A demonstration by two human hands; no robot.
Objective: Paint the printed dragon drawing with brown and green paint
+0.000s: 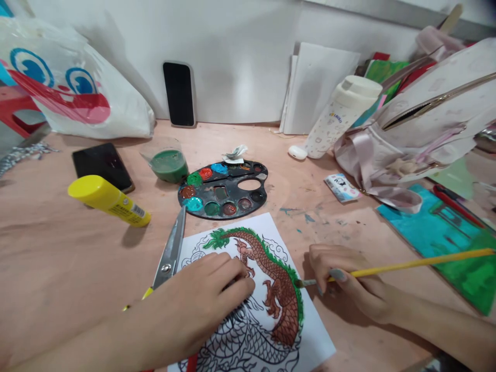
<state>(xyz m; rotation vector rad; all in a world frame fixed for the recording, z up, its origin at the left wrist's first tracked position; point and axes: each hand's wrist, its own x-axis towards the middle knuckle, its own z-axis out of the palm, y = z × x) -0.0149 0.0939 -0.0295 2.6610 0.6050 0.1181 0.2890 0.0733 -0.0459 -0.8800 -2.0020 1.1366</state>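
Observation:
A paintbrush [411, 264] with a yellow handle is pinched in my right hand [351, 281]. Its tip touches the green edge of a printed dragon drawing [320, 338]. Part of the dragon is painted brown with a green fringe; the lower coils are bare outline. My left hand [213, 297] lies on the sheet, fingers loosely bent and holding nothing, and covers part of the picture. Scissors [170, 253] lie under my left forearm, blades toward the palette. Beyond the paper sits a black paint palette [201, 187] with several colours in its wells.
A cup of green water [169, 165] stands left of the palette, near a yellow glue stick [110, 201] and a dark phone [103, 165]. Another phone [179, 95] leans on the wall. At right are a white bottle [337, 116], a backpack [418, 119] and a painted board [430, 222].

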